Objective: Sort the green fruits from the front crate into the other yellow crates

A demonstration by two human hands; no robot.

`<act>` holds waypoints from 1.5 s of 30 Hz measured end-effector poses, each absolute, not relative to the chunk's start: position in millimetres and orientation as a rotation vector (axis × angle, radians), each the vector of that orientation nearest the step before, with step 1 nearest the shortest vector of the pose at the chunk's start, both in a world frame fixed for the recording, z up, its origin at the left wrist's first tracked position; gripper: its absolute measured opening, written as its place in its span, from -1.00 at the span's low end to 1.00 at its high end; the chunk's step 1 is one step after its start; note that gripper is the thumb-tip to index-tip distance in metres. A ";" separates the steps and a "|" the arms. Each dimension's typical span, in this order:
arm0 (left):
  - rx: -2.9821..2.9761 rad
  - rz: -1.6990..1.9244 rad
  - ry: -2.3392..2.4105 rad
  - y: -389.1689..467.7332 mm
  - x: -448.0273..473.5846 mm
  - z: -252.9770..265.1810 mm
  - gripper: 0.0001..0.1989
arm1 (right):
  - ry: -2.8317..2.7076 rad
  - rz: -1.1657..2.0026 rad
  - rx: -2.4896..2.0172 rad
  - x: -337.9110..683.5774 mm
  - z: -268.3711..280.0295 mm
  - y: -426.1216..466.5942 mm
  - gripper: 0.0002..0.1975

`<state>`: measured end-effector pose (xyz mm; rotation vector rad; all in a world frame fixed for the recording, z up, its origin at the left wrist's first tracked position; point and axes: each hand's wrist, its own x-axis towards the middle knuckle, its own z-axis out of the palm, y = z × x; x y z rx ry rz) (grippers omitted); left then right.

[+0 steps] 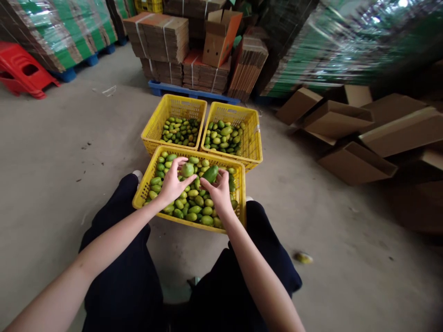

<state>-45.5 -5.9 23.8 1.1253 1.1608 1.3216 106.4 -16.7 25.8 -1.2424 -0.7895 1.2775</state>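
My left hand (175,181) is curled around a round, light green fruit (187,170), thumb and fingers on either side of it. In my right hand (221,189) is a longer, darker green fruit (210,174), gripped between thumb and fingers. Both hands are above the near yellow plastic crate (188,224), which is filled with loose green and yellow-green oval fruit (194,210). The exact kind of fruit cannot be told from here.
Behind stand two more yellow crates (152,127) (255,138) holding similar fruit. Bundled flat cardboard (159,39) sits on a blue pallet (194,93). Open cartons (337,120) lie at the right, a red stool (26,69) at the left. One fruit (303,257) lies on the floor.
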 end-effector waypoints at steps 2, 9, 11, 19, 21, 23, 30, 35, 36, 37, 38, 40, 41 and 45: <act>1.305 1.329 1.113 -8.8 -45.6 25.6 -0.49 | -1.027 1.063 -1.232 105.6 23.7 -18.8 -0.52; 1.426 1.261 1.056 -10.1 -47.1 26.6 -0.60 | -1.391 0.783 -1.193 105.5 12.7 -21.8 -0.69; 1.410 1.269 1.055 -8.4 -47.1 26.2 -0.60 | -1.399 0.780 -1.197 105.6 13.0 -21.4 -0.68; 0.904 1.083 0.919 2.8 -51.9 25.8 -0.57 | -0.851 1.327 -1.036 106.7 24.5 -15.2 -0.68; 0.738 1.028 0.811 3.9 -53.3 28.7 -0.63 | -0.704 1.469 -0.922 108.0 26.8 -13.0 -0.74; 0.636 1.013 0.704 4.7 -52.1 30.6 -0.68 | -0.631 1.562 -0.824 109.1 29.1 -10.9 -0.72; 0.194 1.160 0.574 14.5 -29.6 18.1 -0.74 | -0.232 1.626 -0.687 101.8 23.5 -2.3 -0.80; -0.117 1.302 0.510 18.3 -15.2 10.2 -0.65 | 0.038 1.625 -0.679 93.3 8.2 1.6 -0.79; -0.145 1.312 0.517 18.0 -13.6 9.0 -0.63 | 0.081 1.627 -0.671 91.9 7.0 2.1 -0.78; -0.165 1.315 0.529 17.6 -12.4 7.8 -0.62 | 0.114 1.629 -0.666 90.5 6.7 2.6 -0.76; -0.179 1.316 0.541 17.0 -11.6 6.7 -0.63 | 0.137 1.629 -0.663 89.2 7.1 3.0 -0.75; -0.190 1.322 0.555 15.9 -10.5 5.1 -0.66 | 0.156 1.623 -0.653 87.0 8.8 3.5 -0.73; -0.189 1.328 0.557 15.3 -10.1 4.8 -0.68 | 0.154 1.623 -0.645 86.2 9.5 3.6 -0.72; -0.180 1.333 0.557 13.7 -9.5 6.4 -0.72 | 0.109 1.637 -0.627 85.2 7.7 3.1 -0.75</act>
